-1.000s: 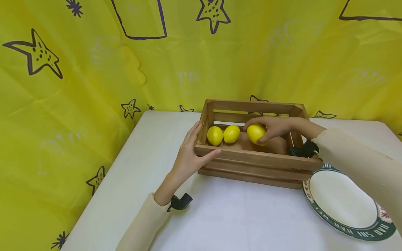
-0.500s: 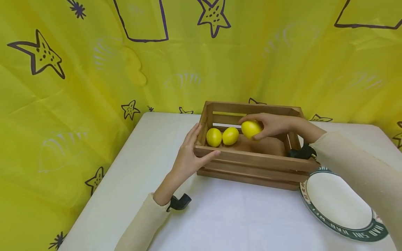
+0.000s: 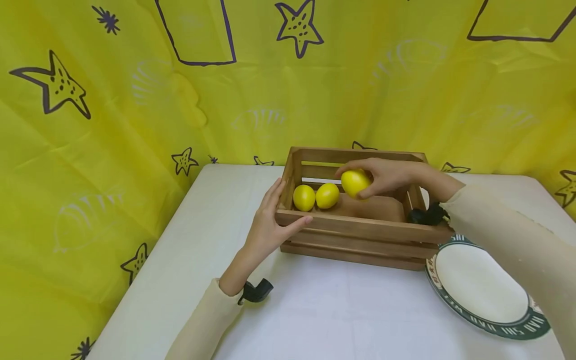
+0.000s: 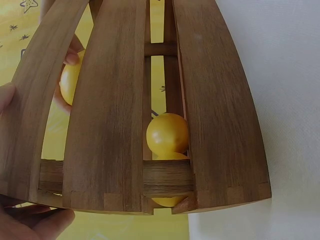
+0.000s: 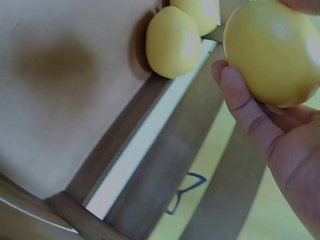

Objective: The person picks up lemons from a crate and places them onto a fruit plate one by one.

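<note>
My right hand grips a yellow lemon between thumb and fingers, raised over the floor of a slatted wooden crate. In the right wrist view the held lemon is clear of the crate floor, where a dark shadow shows. Two more lemons lie side by side at the crate's left end, the outer lemon and the inner lemon. My left hand holds the crate's front left corner, thumb along the front top slat and fingers along the left end. Through the slats, the left wrist view shows the resting lemons.
A white plate with a green patterned rim lies right of the crate, partly under my right sleeve. The white table carries everything, and a yellow curtain with drawn stars hangs behind it.
My right hand has lifted the gripped lemon up from low in the crate and moved slightly left toward the two resting lemons. My left hand keeps its place on the crate.
</note>
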The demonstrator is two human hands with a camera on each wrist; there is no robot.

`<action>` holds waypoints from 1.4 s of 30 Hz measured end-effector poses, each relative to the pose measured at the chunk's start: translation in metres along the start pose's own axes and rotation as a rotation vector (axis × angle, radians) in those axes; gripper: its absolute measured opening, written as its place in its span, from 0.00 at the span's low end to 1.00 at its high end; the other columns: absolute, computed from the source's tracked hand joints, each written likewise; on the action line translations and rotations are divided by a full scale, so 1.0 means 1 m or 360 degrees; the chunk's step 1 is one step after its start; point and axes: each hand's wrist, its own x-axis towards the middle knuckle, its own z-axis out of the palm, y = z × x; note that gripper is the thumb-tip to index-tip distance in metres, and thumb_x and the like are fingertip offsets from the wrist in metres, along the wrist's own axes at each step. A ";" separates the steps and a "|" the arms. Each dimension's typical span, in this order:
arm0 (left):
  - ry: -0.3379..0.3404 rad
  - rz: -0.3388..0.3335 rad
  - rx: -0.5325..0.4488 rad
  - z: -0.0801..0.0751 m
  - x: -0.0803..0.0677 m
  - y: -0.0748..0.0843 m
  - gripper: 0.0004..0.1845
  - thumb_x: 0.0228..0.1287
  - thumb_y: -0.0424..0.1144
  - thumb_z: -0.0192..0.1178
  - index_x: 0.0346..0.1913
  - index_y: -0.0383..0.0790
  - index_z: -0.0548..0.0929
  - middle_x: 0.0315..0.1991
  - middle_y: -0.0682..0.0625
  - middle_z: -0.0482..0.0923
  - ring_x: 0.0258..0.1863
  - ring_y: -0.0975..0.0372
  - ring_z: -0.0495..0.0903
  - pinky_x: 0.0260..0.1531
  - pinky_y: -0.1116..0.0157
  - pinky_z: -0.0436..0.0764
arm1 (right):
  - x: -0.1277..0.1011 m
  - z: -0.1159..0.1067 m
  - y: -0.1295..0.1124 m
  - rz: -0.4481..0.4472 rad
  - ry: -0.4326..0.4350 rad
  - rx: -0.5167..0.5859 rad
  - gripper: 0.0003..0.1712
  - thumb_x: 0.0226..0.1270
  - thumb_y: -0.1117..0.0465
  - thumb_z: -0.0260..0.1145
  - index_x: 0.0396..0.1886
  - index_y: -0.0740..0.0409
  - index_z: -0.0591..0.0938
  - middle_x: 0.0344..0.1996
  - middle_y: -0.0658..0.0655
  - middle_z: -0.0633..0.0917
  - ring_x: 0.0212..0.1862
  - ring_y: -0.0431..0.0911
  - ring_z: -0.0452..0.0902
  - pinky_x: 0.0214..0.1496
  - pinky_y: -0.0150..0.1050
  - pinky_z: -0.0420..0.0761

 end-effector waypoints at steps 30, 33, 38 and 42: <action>-0.0001 -0.0020 0.0003 0.002 -0.002 0.001 0.50 0.55 0.49 0.72 0.75 0.36 0.57 0.77 0.48 0.52 0.74 0.50 0.56 0.67 0.44 0.62 | -0.068 -0.010 -0.024 -0.0111 0.0216 0.0010 0.35 0.59 0.66 0.71 0.67 0.55 0.70 0.60 0.58 0.74 0.45 0.53 0.72 0.42 0.38 0.80; -0.0004 -0.0030 0.0017 0.000 -0.003 0.001 0.50 0.55 0.49 0.72 0.75 0.36 0.57 0.77 0.47 0.52 0.74 0.49 0.56 0.67 0.43 0.62 | -0.075 -0.009 -0.023 -0.0121 0.0264 0.0009 0.35 0.59 0.66 0.71 0.67 0.56 0.70 0.59 0.58 0.74 0.45 0.52 0.73 0.42 0.37 0.80; -0.0005 0.0001 0.0027 0.001 -0.002 0.002 0.50 0.55 0.49 0.72 0.75 0.35 0.57 0.76 0.45 0.53 0.74 0.49 0.56 0.67 0.44 0.62 | -0.091 -0.010 -0.019 -0.0137 0.0355 -0.0023 0.36 0.58 0.69 0.71 0.67 0.56 0.69 0.59 0.59 0.75 0.45 0.47 0.73 0.42 0.36 0.81; -0.0010 0.0009 0.0023 0.000 -0.002 0.003 0.50 0.56 0.49 0.72 0.75 0.35 0.57 0.77 0.46 0.52 0.74 0.49 0.56 0.67 0.44 0.62 | -0.105 -0.010 -0.018 -0.0147 0.0458 -0.0140 0.37 0.57 0.69 0.72 0.67 0.56 0.70 0.60 0.59 0.75 0.47 0.41 0.73 0.44 0.36 0.80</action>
